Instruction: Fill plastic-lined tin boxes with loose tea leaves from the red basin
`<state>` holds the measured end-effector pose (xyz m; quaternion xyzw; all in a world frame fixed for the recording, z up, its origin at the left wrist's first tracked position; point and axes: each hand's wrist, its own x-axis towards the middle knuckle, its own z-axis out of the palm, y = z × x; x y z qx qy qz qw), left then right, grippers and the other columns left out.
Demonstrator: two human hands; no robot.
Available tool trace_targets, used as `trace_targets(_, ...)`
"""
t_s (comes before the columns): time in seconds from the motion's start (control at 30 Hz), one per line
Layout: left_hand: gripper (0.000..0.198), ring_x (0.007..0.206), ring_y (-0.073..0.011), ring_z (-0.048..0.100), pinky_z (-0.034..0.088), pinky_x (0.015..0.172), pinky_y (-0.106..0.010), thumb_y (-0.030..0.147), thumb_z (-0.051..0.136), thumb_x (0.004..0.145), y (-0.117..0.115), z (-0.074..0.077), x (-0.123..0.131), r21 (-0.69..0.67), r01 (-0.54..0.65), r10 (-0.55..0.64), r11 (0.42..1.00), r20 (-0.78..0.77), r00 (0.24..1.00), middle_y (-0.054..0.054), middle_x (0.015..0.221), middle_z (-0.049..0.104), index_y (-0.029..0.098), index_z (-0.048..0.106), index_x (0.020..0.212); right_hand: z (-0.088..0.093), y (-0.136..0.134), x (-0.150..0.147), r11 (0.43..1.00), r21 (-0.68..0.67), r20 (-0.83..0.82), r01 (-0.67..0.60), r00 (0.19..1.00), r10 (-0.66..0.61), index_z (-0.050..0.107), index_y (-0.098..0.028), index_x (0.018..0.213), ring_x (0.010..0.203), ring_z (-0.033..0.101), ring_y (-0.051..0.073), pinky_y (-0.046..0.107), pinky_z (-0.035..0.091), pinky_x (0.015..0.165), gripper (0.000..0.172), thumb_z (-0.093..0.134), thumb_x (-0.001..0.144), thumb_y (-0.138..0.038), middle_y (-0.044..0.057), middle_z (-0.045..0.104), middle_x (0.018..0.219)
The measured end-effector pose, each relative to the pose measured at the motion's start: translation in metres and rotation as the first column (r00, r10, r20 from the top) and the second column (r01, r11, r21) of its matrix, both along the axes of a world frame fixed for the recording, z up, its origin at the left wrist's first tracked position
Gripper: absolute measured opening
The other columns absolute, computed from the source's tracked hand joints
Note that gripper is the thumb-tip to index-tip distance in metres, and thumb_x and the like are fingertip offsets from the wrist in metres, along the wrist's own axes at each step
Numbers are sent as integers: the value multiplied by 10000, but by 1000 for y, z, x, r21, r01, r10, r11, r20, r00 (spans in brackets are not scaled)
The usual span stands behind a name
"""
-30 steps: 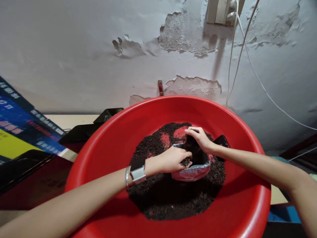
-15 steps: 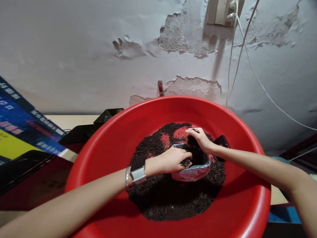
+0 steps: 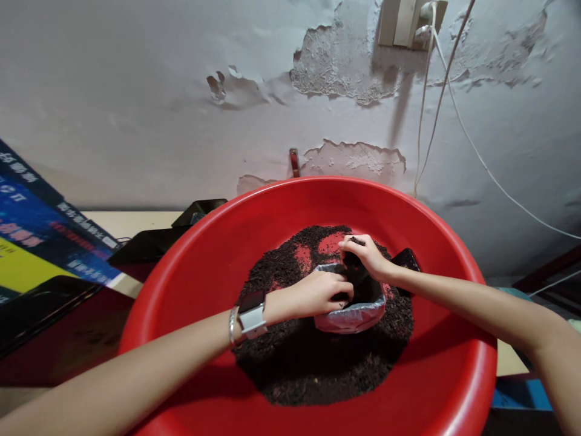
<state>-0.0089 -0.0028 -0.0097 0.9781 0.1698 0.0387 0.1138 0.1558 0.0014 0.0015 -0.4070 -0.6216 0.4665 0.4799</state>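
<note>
Our left hand [image 3: 318,295] clamps the bag [image 3: 351,316] rim, right hand [image 3: 365,254] reaches inside, grip unclear; we judge it part-full, most dark crumbs [image 3: 308,369] loose.

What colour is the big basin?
The basin is bright red, seen best in the head view.

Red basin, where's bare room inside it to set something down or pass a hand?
The red basin is bare along its left wall, between rim and dark crumbly pile, and at near right, between pile and rim. The middle is crowded: left hand and right hand meet at the plastic bag.
</note>
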Motion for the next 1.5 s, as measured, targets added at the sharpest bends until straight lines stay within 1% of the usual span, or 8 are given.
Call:
trace_targets(0.4,155,812,-142,597,422,731,-227,130,595,808,0,-6,0,33,-9,5,999,122,992,-12,892,662,209,682,908,1,1,1,998,56,6,26,1000,-26,569,-164,588,633,473,106,243,371,633,167,577,679,-304,-19,558,614)
trace_targets(0.67,219,744,-144,586,421,695,-242,346,518,882,-7,0,-3,26,-95,87,995,220,972,-30,823,658,179,657,854,2,-2,-1,1000,-8,-55,9,998,-10,539,-177,571,555,461,111,246,372,537,267,521,733,-389,-9,518,570)
trace_targets(0.77,334,760,-151,584,424,709,-252,417,421,928,-10,6,-5,-3,-102,100,995,217,971,-38,831,654,176,645,868,2,-2,-1,999,41,-3,10,1000,-10,544,-176,581,555,461,108,248,377,554,281,507,749,-398,-9,523,581)
trace_targets(0.97,492,695,-148,558,432,684,-266,347,196,992,-8,4,-4,-2,-166,163,986,207,965,-51,775,639,158,570,736,1,1,1,993,119,53,-26,998,20,557,-169,585,591,487,104,240,395,612,311,479,797,-382,-6,548,595)
trace_targets(1.17,322,908,-166,629,460,808,-274,322,349,974,-4,-3,-6,-20,-121,122,992,290,949,-61,1047,692,182,612,1097,12,2,6,997,65,-76,-31,997,36,542,-161,585,526,542,116,254,440,563,331,470,801,-402,10,572,579)
trace_targets(1.33,334,742,-136,618,457,717,-237,402,448,931,-3,3,-10,-52,-124,135,991,416,899,-30,804,689,178,679,843,15,16,19,998,-20,-151,56,987,-58,542,-151,619,462,573,136,247,428,465,387,456,789,-488,33,594,569)
trace_targets(1.43,400,759,-137,613,463,730,-238,387,358,950,8,12,-15,-147,-277,312,949,535,785,-39,820,681,162,669,835,7,36,31,980,-59,-144,189,970,-196,543,-146,628,464,569,125,236,424,467,372,414,809,-444,40,595,583)
trace_targets(1.5,397,832,-157,610,473,791,-264,414,357,934,25,14,-20,-197,-418,449,887,580,680,-54,933,670,160,662,930,-4,50,41,955,-145,-15,259,964,-264,542,-150,651,496,572,111,218,418,481,313,396,830,-362,31,600,609)
